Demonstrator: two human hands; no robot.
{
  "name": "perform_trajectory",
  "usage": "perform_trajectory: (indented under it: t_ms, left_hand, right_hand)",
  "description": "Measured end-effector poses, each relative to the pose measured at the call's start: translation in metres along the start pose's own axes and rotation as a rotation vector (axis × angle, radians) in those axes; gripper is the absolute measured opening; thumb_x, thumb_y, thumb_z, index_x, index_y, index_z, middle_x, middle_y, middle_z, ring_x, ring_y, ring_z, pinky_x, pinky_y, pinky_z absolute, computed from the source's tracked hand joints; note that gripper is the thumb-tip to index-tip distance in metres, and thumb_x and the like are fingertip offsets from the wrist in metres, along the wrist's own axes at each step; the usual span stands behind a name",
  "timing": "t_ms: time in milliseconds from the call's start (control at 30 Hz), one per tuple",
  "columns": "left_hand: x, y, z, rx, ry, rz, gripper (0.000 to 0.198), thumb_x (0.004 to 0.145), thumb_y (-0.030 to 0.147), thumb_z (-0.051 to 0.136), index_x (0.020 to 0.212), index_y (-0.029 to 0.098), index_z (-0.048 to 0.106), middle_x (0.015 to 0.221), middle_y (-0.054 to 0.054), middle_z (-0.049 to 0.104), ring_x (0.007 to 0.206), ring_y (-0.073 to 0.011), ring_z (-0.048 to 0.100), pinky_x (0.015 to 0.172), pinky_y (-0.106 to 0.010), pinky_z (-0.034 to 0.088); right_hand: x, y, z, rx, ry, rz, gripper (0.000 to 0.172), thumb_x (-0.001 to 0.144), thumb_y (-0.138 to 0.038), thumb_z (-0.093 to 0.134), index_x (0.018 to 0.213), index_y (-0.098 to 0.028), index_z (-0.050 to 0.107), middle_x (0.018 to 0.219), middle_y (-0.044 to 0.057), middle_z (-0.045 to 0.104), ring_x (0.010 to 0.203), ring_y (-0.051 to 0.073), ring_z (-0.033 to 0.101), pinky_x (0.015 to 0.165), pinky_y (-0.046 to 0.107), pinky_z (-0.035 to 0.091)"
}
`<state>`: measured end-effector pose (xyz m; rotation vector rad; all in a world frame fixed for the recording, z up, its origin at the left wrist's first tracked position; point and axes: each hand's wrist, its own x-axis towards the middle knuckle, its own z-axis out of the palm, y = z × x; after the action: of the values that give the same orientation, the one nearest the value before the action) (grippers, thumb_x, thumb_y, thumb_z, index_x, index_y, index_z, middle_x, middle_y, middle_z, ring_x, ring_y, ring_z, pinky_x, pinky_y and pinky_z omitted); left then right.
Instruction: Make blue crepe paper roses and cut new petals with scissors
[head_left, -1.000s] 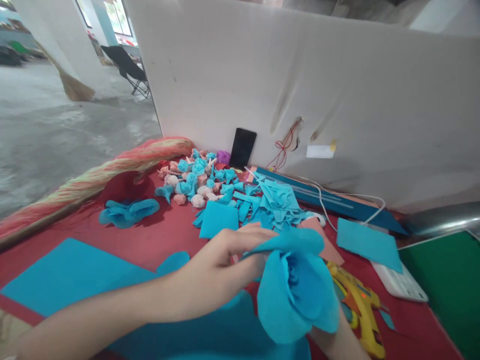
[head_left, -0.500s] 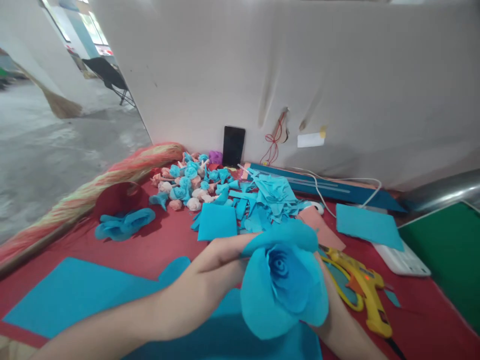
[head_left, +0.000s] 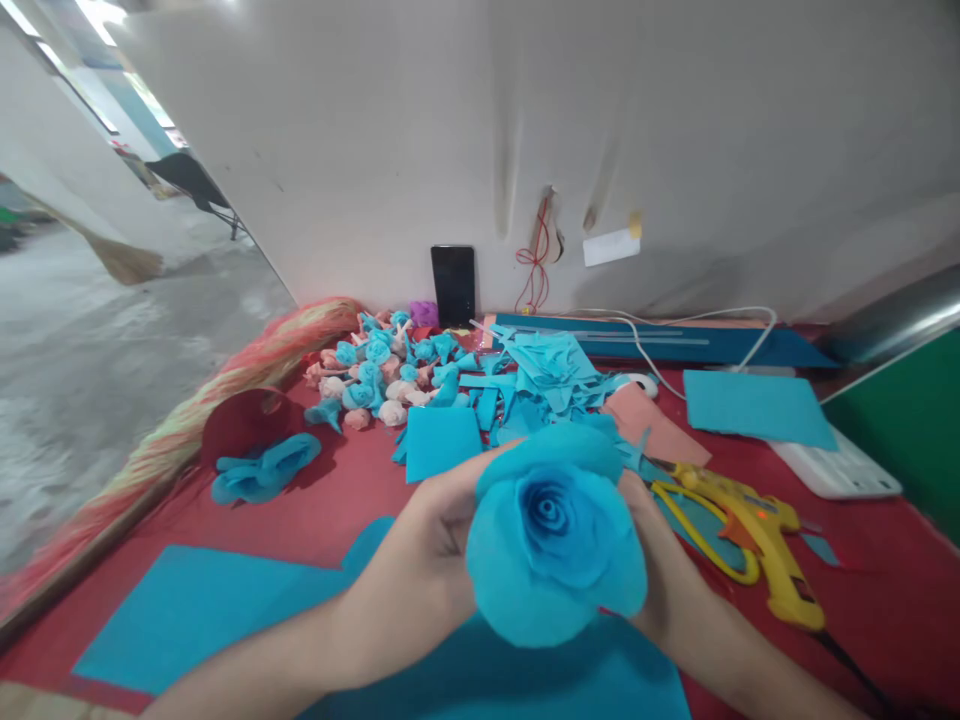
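Observation:
A large blue paper rose (head_left: 556, 540) with a tight spiral centre faces me, held up above the table. My left hand (head_left: 439, 540) grips it from the left, its fingertips hidden behind the petals. On the other side my right hand (head_left: 660, 550) is closed around the back of the flower, mostly covered by it. Flat blue paper (head_left: 495, 675) lies beneath my hands, and another blue sheet (head_left: 202, 610) is to the left. To the right rests a yellow glue gun (head_left: 772, 550) beside yellow-handled scissors (head_left: 712, 540).
Small blue, pink and white paper flowers (head_left: 375, 370) are heaped at the back, beside blue paper scraps (head_left: 547, 370). A phone (head_left: 454, 287) leans on the wall. Blue petals (head_left: 266, 468) lie at left. A white device (head_left: 840, 465) sits under blue paper (head_left: 761, 407) at right.
The rose has turned so its centre faces me more squarely, and both hands have shifted with it. My view has also swung slightly.

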<state>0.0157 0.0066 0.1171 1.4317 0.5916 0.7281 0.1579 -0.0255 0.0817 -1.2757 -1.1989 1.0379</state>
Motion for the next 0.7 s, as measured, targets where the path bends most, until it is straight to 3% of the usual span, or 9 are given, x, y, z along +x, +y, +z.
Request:
perform_trajectory:
  t_ms: [133,200,333,433,567,700]
  left_hand:
    - [0.001,0.001,0.000,-0.111,-0.018,-0.018,0.021,0.065,0.019,0.072,0.082,0.030,0.068,0.080,0.004,0.065,0.074,-0.0140,0.058,0.072,-0.020,0.049]
    - [0.001,-0.002,-0.001,-0.155,-0.002,-0.027,0.018,0.067,0.015,0.070,0.078,0.030,0.068,0.077,0.006,0.063,0.074,-0.0116,0.056,0.075,-0.019,0.047]
    - [-0.002,-0.011,-0.004,-0.187,0.067,-0.075,0.005,0.072,0.023,0.067,0.076,0.023,0.066,0.066,0.004,0.056,0.058,-0.0075,0.048,0.055,-0.016,0.045]
    - [-0.003,-0.015,-0.006,-0.139,0.125,-0.164,0.011,0.071,0.028,0.067,0.076,0.019,0.062,0.060,0.003,0.051,0.050,-0.0067,0.041,0.044,-0.016,0.038]
    - [-0.001,-0.015,-0.006,-0.065,0.172,-0.215,0.016,0.071,0.029,0.066,0.084,0.019,0.063,0.070,-0.001,0.061,0.065,-0.0139,0.054,0.059,-0.023,0.046]
    - [0.001,-0.014,-0.004,-0.133,0.123,-0.188,0.012,0.075,0.025,0.062,0.086,0.021,0.065,0.085,0.000,0.065,0.084,-0.0177,0.059,0.074,-0.027,0.048]
  right_hand:
    - [0.002,0.006,-0.003,0.054,0.024,0.029,0.026,0.075,-0.044,0.047,0.060,-0.023,0.048,0.054,0.000,0.049,0.050,0.015,0.049,0.050,0.027,0.047]
    - [0.002,0.006,-0.003,0.048,-0.012,0.026,0.021,0.072,-0.038,0.051,0.058,-0.022,0.046,0.053,-0.001,0.047,0.046,0.014,0.044,0.046,0.025,0.043]
    - [0.000,0.000,-0.005,-0.051,-0.140,-0.025,0.014,0.065,-0.022,0.061,0.055,-0.021,0.050,0.052,-0.003,0.048,0.048,0.012,0.043,0.044,0.023,0.035]
    - [-0.003,-0.007,-0.008,-0.170,-0.187,-0.059,0.014,0.070,-0.022,0.061,0.059,-0.020,0.052,0.058,-0.002,0.052,0.054,0.012,0.046,0.046,0.022,0.035]
    - [-0.003,-0.012,-0.008,-0.263,-0.147,-0.144,0.016,0.074,-0.032,0.060,0.063,-0.019,0.058,0.058,-0.002,0.055,0.053,0.012,0.046,0.052,0.023,0.038]
    - [-0.001,-0.013,-0.006,-0.242,-0.134,-0.106,0.018,0.073,-0.029,0.057,0.058,-0.019,0.057,0.057,-0.002,0.056,0.058,0.014,0.050,0.055,0.024,0.041]
